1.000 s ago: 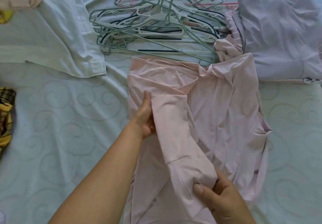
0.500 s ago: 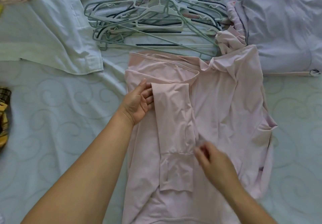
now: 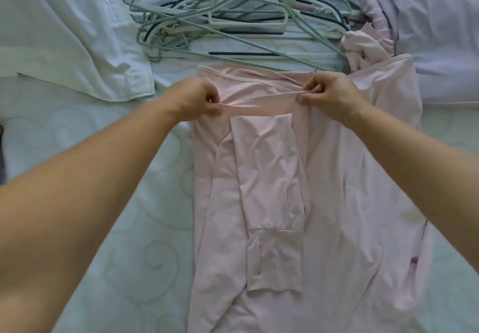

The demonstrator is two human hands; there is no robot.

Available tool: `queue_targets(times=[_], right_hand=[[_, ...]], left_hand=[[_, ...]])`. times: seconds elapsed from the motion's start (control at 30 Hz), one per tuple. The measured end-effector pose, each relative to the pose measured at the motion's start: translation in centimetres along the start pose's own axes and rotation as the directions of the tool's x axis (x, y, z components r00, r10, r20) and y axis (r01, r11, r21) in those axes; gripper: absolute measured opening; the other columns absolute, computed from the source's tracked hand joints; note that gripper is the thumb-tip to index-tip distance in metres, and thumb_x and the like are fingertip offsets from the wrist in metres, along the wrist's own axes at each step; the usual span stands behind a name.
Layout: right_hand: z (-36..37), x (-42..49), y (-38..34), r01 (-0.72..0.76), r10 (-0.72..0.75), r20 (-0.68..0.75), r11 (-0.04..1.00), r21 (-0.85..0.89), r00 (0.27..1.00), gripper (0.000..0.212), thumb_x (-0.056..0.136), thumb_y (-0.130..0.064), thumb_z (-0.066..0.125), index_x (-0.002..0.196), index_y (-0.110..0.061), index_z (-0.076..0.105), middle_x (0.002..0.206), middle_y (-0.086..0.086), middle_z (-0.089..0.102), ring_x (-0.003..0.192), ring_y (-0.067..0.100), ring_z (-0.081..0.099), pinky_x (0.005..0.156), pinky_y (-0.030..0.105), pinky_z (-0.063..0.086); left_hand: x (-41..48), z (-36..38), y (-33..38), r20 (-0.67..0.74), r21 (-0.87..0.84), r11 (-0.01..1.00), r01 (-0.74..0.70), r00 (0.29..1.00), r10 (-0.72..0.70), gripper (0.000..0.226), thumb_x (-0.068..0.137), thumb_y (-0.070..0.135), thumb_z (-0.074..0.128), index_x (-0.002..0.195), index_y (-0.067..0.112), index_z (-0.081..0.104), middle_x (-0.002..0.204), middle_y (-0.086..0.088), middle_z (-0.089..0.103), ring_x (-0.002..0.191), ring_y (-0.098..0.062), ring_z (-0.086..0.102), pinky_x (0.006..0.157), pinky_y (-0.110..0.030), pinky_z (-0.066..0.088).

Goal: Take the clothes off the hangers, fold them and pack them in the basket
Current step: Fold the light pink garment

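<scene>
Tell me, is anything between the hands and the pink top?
Nothing visible. The left hand and right hand already pinch the pink top at its upper edge. The hangers lie beyond it. No basket is in view.

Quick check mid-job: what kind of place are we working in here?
Probably a bedroom: the pale pink long-sleeved top lies on a swirl-quilted mattress, beside a pile of empty plastic hangers.

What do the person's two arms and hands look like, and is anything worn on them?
Both forearms are bare up to the picture's edge, with no sleeves in view. The left hand and right hand show no gloves, and no watch or bracelet at the wrists. Rings cannot be judged.
</scene>
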State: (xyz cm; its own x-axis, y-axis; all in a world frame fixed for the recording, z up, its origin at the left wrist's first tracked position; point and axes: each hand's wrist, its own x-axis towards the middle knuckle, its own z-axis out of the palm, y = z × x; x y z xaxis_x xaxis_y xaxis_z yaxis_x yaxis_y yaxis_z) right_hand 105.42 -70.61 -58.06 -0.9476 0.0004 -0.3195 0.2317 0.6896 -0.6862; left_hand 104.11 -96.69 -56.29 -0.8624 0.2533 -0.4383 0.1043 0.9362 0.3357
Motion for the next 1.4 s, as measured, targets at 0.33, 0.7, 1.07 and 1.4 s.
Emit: queue_targets(times=[0.33, 0.7, 1.07, 1.4], right_hand=[[3.6, -1.3, -0.4, 0.06, -0.083, -0.345, 0.995, -0.076, 0.935, 0.017, 0.088, -0.013, 0.055, 0.102, -0.004, 0.055, 0.099, 0.012, 0.059, 0.093, 0.023, 0.051, 0.08, 0.024, 0.037], [5.9, -8.5, 1.0, 0.061, -0.019, -0.117, 0.929, 0.365, 0.993, 0.025, 0.09, -0.002, 0.048, 0.112, -0.008, 0.059, 0.11, 0.006, 0.054, 0.096, 0.011, 0.05, 0.084, 0.005, 0.037], [-2.3, -23.9, 13.9, -0.464, 0.825, -0.252, 0.506, 0.727, 0.505, 0.058, 0.078, -0.015, 0.074, 0.124, 0.003, 0.044, 0.117, 0.02, 0.051, 0.096, 0.025, 0.055, 0.089, 0.034, 0.042], [-3.4, -24.5, 12.5, -0.339, 0.575, 0.247, 0.056, 0.939, 0.78, 0.013, 0.089, -0.006, 0.054, 0.097, -0.003, 0.064, 0.084, 0.007, 0.073, 0.076, 0.016, 0.069, 0.067, 0.028, 0.057]], left_hand=[[-0.7, 0.8, -1.6, -0.382, -0.137, 0.98, 0.143, 0.906, -0.185, 0.042, 0.083, 0.02, 0.066, 0.115, 0.001, 0.047, 0.124, -0.021, 0.043, 0.107, -0.035, 0.049, 0.092, -0.04, 0.037], [-3.4, 8.3, 3.7, -0.257, -0.055, 0.998, -0.02, 0.966, 0.006, 0.072, 0.079, 0.064, 0.034, 0.126, 0.012, 0.053, 0.144, -0.01, 0.041, 0.134, -0.027, 0.034, 0.108, -0.041, 0.021], [5.4, 5.0, 25.5, -0.17, -0.245, 0.857, -0.454, 0.89, 0.423, 0.05, 0.089, 0.003, 0.053, 0.137, 0.01, 0.042, 0.145, -0.007, 0.037, 0.129, -0.023, 0.041, 0.104, -0.029, 0.033], [7.9, 4.4, 28.1, -0.147, 0.095, 0.888, -0.45, 0.876, 0.459, 0.017, 0.088, 0.018, 0.06, 0.099, 0.007, 0.067, 0.109, -0.012, 0.061, 0.103, -0.027, 0.054, 0.086, -0.031, 0.039]])
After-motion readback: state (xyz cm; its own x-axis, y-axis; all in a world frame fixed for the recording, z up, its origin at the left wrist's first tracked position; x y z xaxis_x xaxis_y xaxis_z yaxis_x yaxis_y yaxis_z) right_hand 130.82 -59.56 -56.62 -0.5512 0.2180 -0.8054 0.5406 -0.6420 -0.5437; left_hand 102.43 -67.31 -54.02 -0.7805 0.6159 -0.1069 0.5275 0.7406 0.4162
